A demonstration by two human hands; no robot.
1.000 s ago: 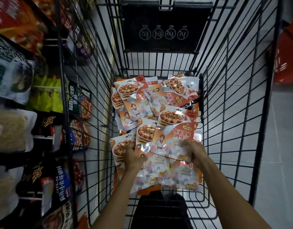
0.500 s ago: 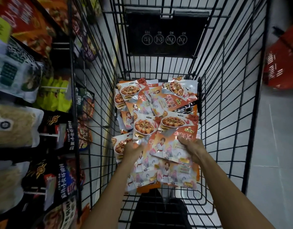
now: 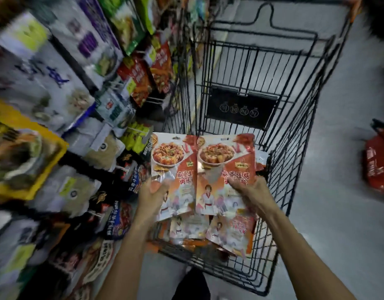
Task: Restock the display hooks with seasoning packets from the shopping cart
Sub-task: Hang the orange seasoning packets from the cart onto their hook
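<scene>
1. Fingers (image 3: pixel 235 181) of the right hand (image 3: pixel 250 192) are curled onto the right packet (image 3: pixel 225 167) and grip its lower right part, centre of frame.
2. Left hand (image 3: pixel 153 197) grips the left packet (image 3: pixel 172 169) at its lower left edge.
3. Both packets are upright, faces toward the camera, side by side with inner edges touching, held over the cart (image 3: pixel 295 135).
4. Loose packets (image 3: pixel 208 229) lie in the cart bottom, lower centre, just under the held pair.
5. Hanging bags (image 3: pixel 141 81) fill the left of the frame; badly blurred.
6. Red basket (image 3: pixel 378 167) sits on the grey floor (image 3: pixel 338 213) at the right edge, well apart from the cart.
</scene>
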